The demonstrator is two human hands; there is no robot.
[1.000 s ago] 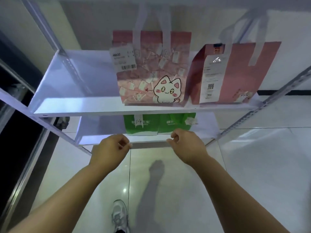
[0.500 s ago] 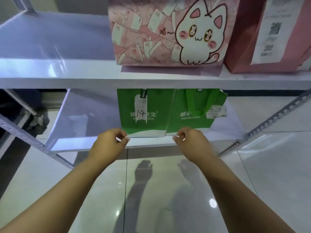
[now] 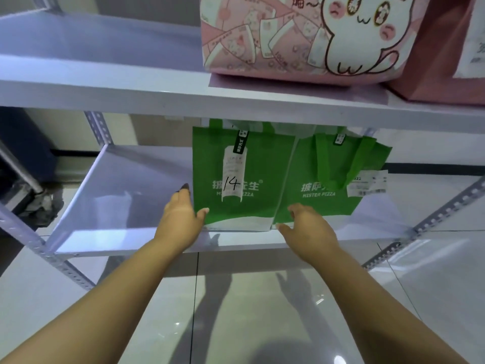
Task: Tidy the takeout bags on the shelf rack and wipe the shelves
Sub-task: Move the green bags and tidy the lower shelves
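Two green pizza bags stand side by side on the lower white shelf (image 3: 118,206). The left green bag (image 3: 259,164) bears a receipt marked 14; the right green bag (image 3: 328,179) has a receipt hanging at its right side. My left hand (image 3: 181,219) rests open against the left bag's lower left edge, thumb on its front. My right hand (image 3: 307,227) is open with fingers spread, at the foot of the right bag near the seam between the two. On the upper shelf (image 3: 105,82) sit a pink cat bag (image 3: 288,43) and a red-pink bag (image 3: 441,61).
Perforated metal uprights (image 3: 433,216) frame the rack at right and left. Glossy tiled floor (image 3: 236,311) lies below the lower shelf. A dark object and crumpled grey material (image 3: 39,208) sit on the floor at far left.
The view has dropped and closed in on the lower shelf. Both hands went from loosely closed in front of the shelf edge to open and reaching onto the green bags.
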